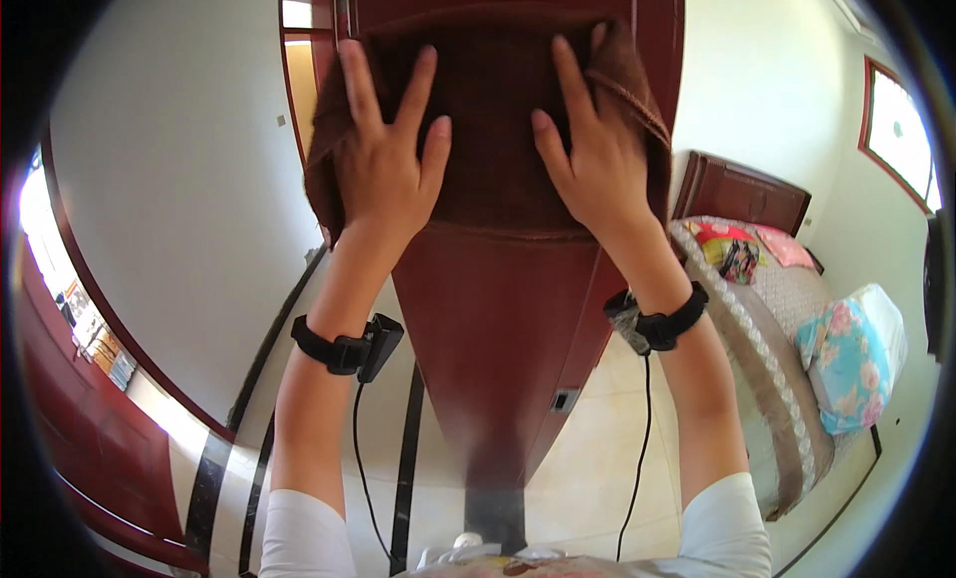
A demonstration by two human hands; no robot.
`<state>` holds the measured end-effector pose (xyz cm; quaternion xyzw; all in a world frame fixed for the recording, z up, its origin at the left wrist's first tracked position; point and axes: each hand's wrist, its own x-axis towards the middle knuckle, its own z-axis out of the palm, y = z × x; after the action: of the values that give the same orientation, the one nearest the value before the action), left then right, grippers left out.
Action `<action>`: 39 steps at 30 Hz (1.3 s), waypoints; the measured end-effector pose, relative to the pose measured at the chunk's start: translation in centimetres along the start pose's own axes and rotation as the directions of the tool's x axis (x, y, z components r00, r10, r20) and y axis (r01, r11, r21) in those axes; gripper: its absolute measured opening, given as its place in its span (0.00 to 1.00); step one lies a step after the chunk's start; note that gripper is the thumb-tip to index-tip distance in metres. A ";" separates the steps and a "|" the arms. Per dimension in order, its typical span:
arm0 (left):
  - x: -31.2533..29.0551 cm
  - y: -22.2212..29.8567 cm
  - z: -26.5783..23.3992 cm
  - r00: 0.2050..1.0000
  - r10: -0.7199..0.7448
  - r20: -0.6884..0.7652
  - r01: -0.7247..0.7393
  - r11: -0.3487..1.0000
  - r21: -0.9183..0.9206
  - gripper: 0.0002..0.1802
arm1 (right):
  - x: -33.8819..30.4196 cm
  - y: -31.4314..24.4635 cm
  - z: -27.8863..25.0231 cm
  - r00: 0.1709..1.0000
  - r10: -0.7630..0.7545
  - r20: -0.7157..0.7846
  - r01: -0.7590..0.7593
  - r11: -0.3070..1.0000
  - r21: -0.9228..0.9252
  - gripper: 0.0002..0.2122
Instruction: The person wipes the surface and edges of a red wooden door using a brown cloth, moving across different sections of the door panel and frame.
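A dark brown cloth [495, 140] with a stitched edge lies spread across the upper part of a dark red door [488, 329]. My left hand [388, 165] rests on the cloth's left side, with thumb and fingers stretched apart. On the other side my right hand [602, 160] lies on the cloth too, its thumb and forefinger spread. A folded-over corner of the cloth covers part of the right hand's outer fingers. Each wrist wears a black strap with a small device, and a thin cable runs down from each.
A metal lock plate [565, 400] sits on the door's right edge. To the right stands a bed [772, 309] with pillows and a blue flowered bundle [846, 364]. Another dark red door [100, 429] stands at lower left, beside a pale wall [179, 180]. Tiled floor with black strips lies below.
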<state>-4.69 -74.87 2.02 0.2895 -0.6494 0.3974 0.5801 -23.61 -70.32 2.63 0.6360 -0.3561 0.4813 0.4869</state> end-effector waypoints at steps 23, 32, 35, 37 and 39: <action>-27.5 1.6 1.6 0.868 0.329 0.371 -0.273 0.942 -0.195 0.29 | -17.5 -5.3 1.4 0.540 -0.366 0.758 0.262 0.929 0.261 0.15; -3.5 1.6 0.6 0.966 -0.198 0.166 0.234 0.943 -0.235 0.27 | 3.1 -0.4 4.4 0.970 -0.233 0.072 0.242 0.957 -0.160 0.28; -0.2 -0.1 1.5 0.983 -0.148 0.107 0.162 0.977 -0.141 0.28 | 6.0 -1.4 3.7 0.966 -0.256 0.022 0.256 0.952 -0.169 0.30; -1.5 -0.8 1.8 0.994 -0.085 0.067 0.093 0.988 -0.121 0.30 | 5.1 -2.2 3.8 0.964 -0.264 0.034 0.265 0.944 -0.198 0.32; -3.7 -0.3 2.2 0.999 -0.029 0.030 0.032 0.993 -0.112 0.31 | 1.8 -2.5 4.7 0.986 -0.123 0.110 0.140 0.978 -0.157 0.27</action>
<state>-5.04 -77.17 -1.57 0.2718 -0.6744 0.3472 0.5922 -19.57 -74.12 3.39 0.6390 -0.3754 0.3848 0.5502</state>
